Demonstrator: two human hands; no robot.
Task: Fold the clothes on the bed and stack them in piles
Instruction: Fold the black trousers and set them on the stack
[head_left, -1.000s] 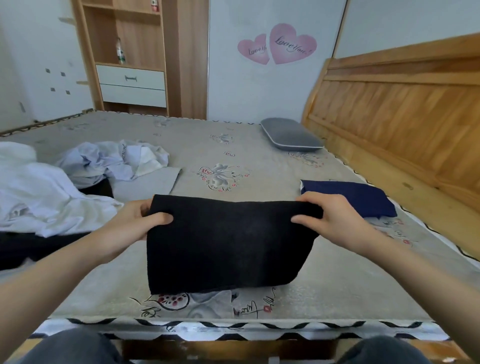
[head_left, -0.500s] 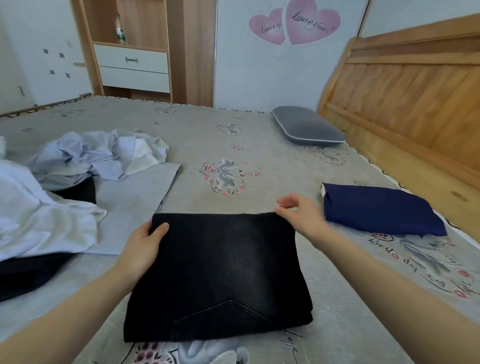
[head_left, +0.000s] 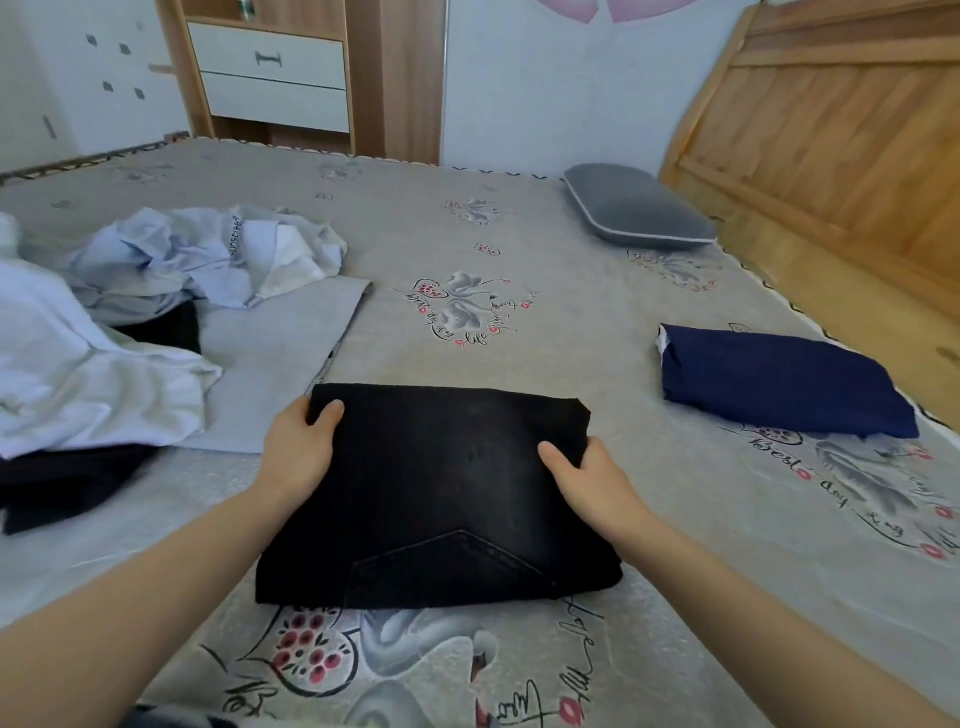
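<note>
The folded black jeans (head_left: 441, 499) lay flat on the bed (head_left: 597, 332), near its front edge. The left hand (head_left: 298, 452) gripped their left edge, thumb on top, and the right hand (head_left: 587, 478) gripped the right edge likewise. Folded navy clothes (head_left: 779, 384) sat off right, an unfolded pile (head_left: 130, 312) left.

Grey pillow (head_left: 636, 210) at upper right, lying flat on the bedsheet near the headboard (head_left: 841, 135). Headboard: light wood, panelled, along right edge. Wooden cabinet (head_left: 291, 67) at upper left, beyond the bed's far edge; two white drawers (head_left: 270, 75), upper one with a dark handle. Pink heart stickers (head_left: 613, 8) on the wall, top centre, cut off by the frame. Small dark marks on white wall, far upper left
</note>
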